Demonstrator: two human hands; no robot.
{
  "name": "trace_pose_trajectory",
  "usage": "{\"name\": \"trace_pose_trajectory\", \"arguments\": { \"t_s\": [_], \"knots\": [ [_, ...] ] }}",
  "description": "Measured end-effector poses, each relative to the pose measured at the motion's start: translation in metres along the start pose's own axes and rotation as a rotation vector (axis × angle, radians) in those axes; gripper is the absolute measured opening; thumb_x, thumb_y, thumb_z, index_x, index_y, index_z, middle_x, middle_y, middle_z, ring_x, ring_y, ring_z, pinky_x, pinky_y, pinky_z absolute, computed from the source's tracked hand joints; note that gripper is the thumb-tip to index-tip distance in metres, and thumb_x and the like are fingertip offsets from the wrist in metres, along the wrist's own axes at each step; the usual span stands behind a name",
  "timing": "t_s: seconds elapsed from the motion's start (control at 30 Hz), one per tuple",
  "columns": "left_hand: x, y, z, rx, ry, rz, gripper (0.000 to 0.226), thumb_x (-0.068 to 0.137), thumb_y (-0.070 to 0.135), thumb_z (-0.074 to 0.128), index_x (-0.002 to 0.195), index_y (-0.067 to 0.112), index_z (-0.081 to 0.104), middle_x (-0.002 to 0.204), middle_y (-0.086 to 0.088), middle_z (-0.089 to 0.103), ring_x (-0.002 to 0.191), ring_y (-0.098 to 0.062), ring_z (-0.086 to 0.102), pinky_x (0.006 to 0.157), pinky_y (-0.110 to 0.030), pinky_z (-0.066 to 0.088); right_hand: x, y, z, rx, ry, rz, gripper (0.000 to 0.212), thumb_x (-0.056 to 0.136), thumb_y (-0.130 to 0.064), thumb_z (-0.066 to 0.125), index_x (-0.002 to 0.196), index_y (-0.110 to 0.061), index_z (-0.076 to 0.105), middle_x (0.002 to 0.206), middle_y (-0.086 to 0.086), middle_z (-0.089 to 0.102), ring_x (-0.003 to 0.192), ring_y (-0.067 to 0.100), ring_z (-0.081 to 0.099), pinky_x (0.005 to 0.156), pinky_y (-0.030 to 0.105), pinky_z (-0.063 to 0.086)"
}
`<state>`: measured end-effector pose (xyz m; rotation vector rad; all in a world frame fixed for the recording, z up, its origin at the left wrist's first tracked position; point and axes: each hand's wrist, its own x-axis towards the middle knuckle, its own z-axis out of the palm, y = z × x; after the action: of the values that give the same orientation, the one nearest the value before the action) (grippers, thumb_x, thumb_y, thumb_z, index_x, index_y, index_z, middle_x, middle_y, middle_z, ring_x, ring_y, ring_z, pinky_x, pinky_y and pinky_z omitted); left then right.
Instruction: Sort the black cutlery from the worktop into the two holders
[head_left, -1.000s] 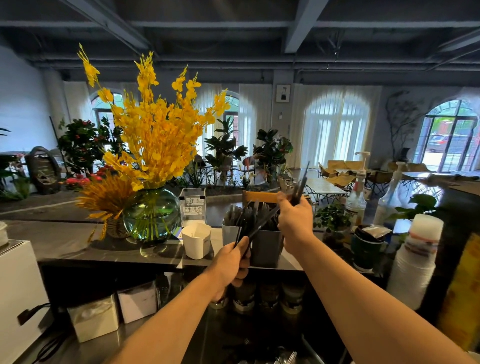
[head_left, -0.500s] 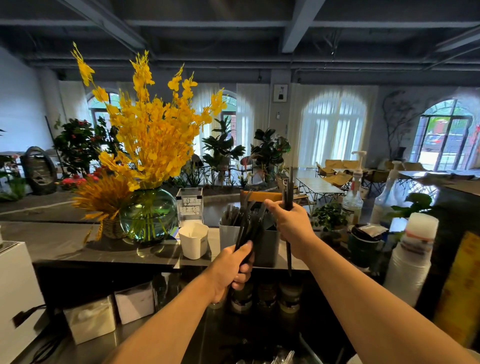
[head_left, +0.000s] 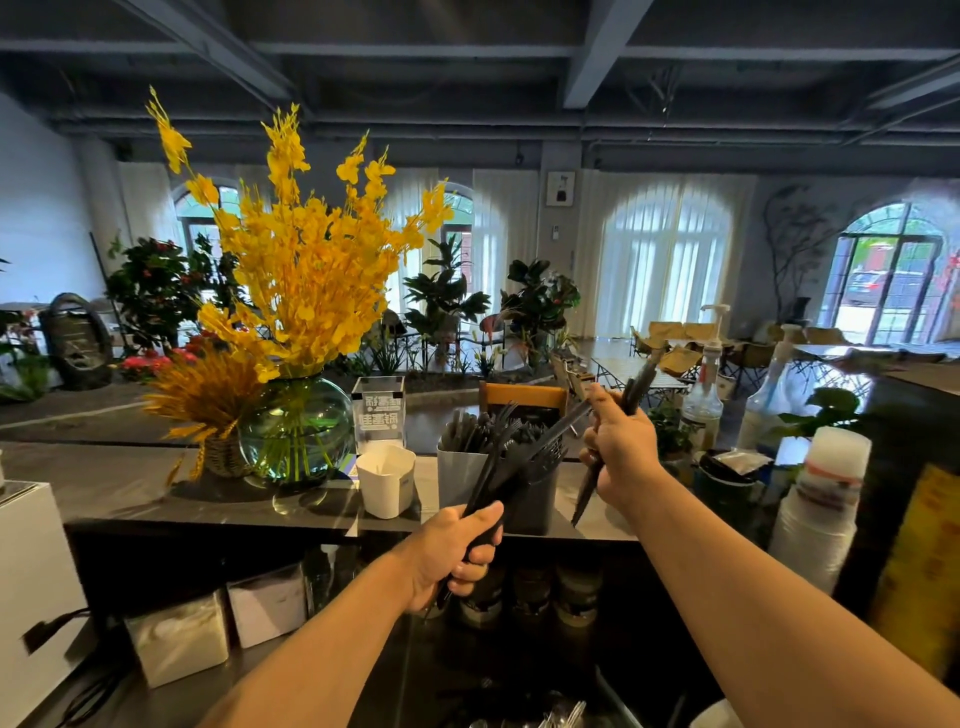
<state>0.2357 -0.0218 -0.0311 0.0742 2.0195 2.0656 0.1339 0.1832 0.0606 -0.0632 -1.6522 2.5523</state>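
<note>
**Fig. Sorting under way, both hands loaded**

Frame centre: my left hand (head_left: 457, 551) is clenched round a black fork bundle (head_left: 519, 457). My right hand (head_left: 621, 447) grips several black pieces (head_left: 640, 379). The grey holder (head_left: 460, 478) and dark holder (head_left: 543, 506) already contain cutlery. I judge the handheld pieces remain to be sorted.

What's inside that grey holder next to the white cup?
Black cutlery stands in the grey holder, tops poking above the rim. Its wall hides their lower ends, and the bundle in the left hand covers the right side.

Left hand (head_left: 452, 551) bare; right hand (head_left: 618, 457) bare; both forearms bare up to frame edge
</note>
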Motion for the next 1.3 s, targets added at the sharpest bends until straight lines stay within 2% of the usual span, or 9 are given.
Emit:
{"name": "trace_pose_trajectory", "arguments": {
  "t_s": [0.17, 0.27, 0.43, 0.57, 0.7, 0.87, 0.93, 1.07, 1.3],
  "knots": [
    [0.002, -0.006, -0.006, -0.058, 0.069, 0.019, 0.038, 0.104, 0.051, 0.055, 0.086, 0.018, 0.056, 0.064, 0.002, 0.034, 0.048, -0.01, 0.025, 0.043, -0.023, 0.021, 0.01, 0.004, -0.01, 0.076, 0.222, 0.037, 0.037, 0.11, -0.036, 0.053, 0.142, -0.017, 0.049, 0.081, 0.001, 0.062, 0.059, 0.014, 0.052, 0.052, 0.031, 0.038],
    [0.007, -0.006, -0.012, -0.095, 0.155, 0.025, 0.039, 0.104, 0.05, 0.054, 0.083, 0.018, 0.055, 0.063, 0.002, 0.034, 0.048, -0.01, 0.025, 0.042, -0.023, 0.02, 0.014, 0.011, -0.015, 0.139, 0.234, 0.064, 0.028, 0.112, -0.034, 0.047, 0.136, -0.02, 0.044, 0.09, 0.007, 0.074, 0.065, 0.02, 0.069, 0.058, 0.034, 0.05],
    [0.02, -0.006, -0.022, -0.146, 0.266, 0.063, 0.039, 0.104, 0.05, 0.054, 0.086, 0.016, 0.053, 0.062, 0.003, 0.035, 0.047, -0.011, 0.027, 0.042, -0.024, 0.021, 0.025, 0.022, -0.015, 0.143, 0.227, 0.111, 0.033, 0.107, -0.044, 0.057, 0.126, -0.018, 0.052, 0.064, -0.002, 0.043, 0.047, 0.013, 0.037, 0.049, 0.032, 0.042],
    [0.033, -0.012, -0.031, -0.176, 0.295, 0.086, 0.04, 0.103, 0.051, 0.055, 0.087, 0.015, 0.056, 0.062, 0.002, 0.036, 0.048, -0.011, 0.028, 0.045, -0.026, 0.021, 0.041, 0.036, -0.002, 0.117, 0.204, 0.123, 0.061, 0.1, -0.034, 0.07, 0.15, -0.014, 0.041, 0.057, -0.003, 0.039, 0.046, 0.014, 0.032, 0.049, 0.032, 0.034],
    [0.052, -0.022, -0.043, -0.211, 0.33, 0.082, 0.041, 0.102, 0.054, 0.056, 0.087, 0.016, 0.056, 0.063, 0.003, 0.035, 0.049, -0.011, 0.026, 0.045, -0.025, 0.02, 0.06, 0.049, 0.015, 0.111, 0.155, 0.161, 0.03, 0.102, -0.035, 0.067, 0.118, -0.014, 0.054, 0.056, -0.003, 0.041, 0.047, 0.014, 0.035, 0.051, 0.034, 0.036],
    [0.076, -0.028, -0.067, -0.245, 0.463, 0.041, 0.041, 0.098, 0.058, 0.059, 0.087, 0.019, 0.056, 0.059, 0.005, 0.04, 0.048, -0.01, 0.029, 0.044, -0.024, 0.023, 0.075, 0.05, 0.06, 0.101, 0.08, 0.062, 0.019, 0.104, -0.032, 0.064, 0.101, -0.015, 0.055, 0.055, -0.005, 0.038, 0.046, 0.011, 0.032, 0.049, 0.031, 0.031],
    [0.085, -0.031, -0.079, -0.243, 0.497, 0.024, 0.043, 0.099, 0.059, 0.058, 0.082, 0.02, 0.056, 0.058, 0.005, 0.04, 0.046, -0.011, 0.032, 0.042, -0.022, 0.026, 0.078, 0.047, 0.083, 0.098, 0.015, 0.007, 0.024, 0.105, -0.032, 0.062, 0.091, -0.018, 0.049, 0.054, -0.005, 0.035, 0.046, 0.012, 0.03, 0.048, 0.03, 0.03],
    [0.109, -0.034, -0.109, -0.299, 0.488, 0.005, 0.045, 0.094, 0.061, 0.059, 0.076, 0.02, 0.05, 0.058, 0.0, 0.033, 0.044, -0.016, 0.029, 0.042, -0.023, 0.026, 0.096, 0.048, 0.133, 0.093, -0.008, -0.051, 0.028, 0.105, -0.041, 0.06, 0.118, -0.022, 0.045, 0.054, -0.006, 0.035, 0.046, 0.01, 0.031, 0.05, 0.03, 0.03],
    [0.123, -0.036, -0.136, -0.289, 0.5, 0.02, 0.045, 0.104, 0.047, 0.054, 0.073, 0.016, 0.049, 0.054, -0.001, 0.032, 0.042, -0.015, 0.03, 0.044, -0.022, 0.026, 0.136, 0.102, 0.181, -0.077, -0.071, -0.185, 0.04, 0.1, -0.052, 0.064, 0.068, -0.031, 0.051, 0.056, -0.01, 0.047, 0.057, 0.012, 0.042, 0.057, 0.031, 0.039]
  ]
}}
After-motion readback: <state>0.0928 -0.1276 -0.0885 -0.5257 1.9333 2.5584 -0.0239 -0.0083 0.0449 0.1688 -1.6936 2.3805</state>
